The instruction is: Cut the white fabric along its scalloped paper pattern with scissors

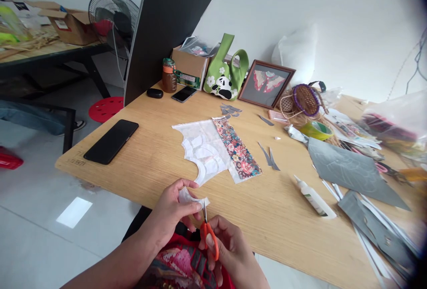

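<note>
- At the near edge of the wooden table (156,155), both hands work close together, just above the lap, on a small white piece (187,196).
- The left hand (173,206) pinches that piece between thumb and fingers, its free end turned toward the right hand.
- The right hand (228,240) is closed around the orange-handled scissors (204,226), blades pointing up and away from the body and meeting the piece's right end. How far apart the blades stand is too small to tell.
- Snipping or trimming this piece looks to be the step in hand.
- Just beyond the left hand lies a white sheet (218,140) with a scalloped left edge; a floral-patterned strip (237,149) rests on its right part.
- To the right lie grey slivers (274,159) and, farther over, a white glue bottle (315,198) on its side.
- As I judge it, the next move calls for a firm pinch, left fingertips clear of the blades, and small closing strokes while the piece is turned to suit the cutting line.
</note>
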Tool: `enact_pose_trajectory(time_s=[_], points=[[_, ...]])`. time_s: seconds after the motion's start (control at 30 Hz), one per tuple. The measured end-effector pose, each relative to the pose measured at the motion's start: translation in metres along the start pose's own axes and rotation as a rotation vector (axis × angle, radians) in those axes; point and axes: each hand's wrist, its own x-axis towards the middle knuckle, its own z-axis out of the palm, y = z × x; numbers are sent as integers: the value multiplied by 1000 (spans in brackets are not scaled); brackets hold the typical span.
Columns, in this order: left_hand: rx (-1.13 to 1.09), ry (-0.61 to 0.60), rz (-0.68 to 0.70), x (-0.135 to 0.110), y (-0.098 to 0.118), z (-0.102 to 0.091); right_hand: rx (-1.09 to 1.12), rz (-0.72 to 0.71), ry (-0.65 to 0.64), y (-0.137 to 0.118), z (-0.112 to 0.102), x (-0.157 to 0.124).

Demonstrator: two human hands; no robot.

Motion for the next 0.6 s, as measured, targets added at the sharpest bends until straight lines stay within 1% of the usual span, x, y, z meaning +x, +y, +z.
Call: enact_pose_trajectory(time_s=[0.6], points=[[14, -12, -2, -1, -3, 0, -22, 4, 5, 10, -3, 2]])
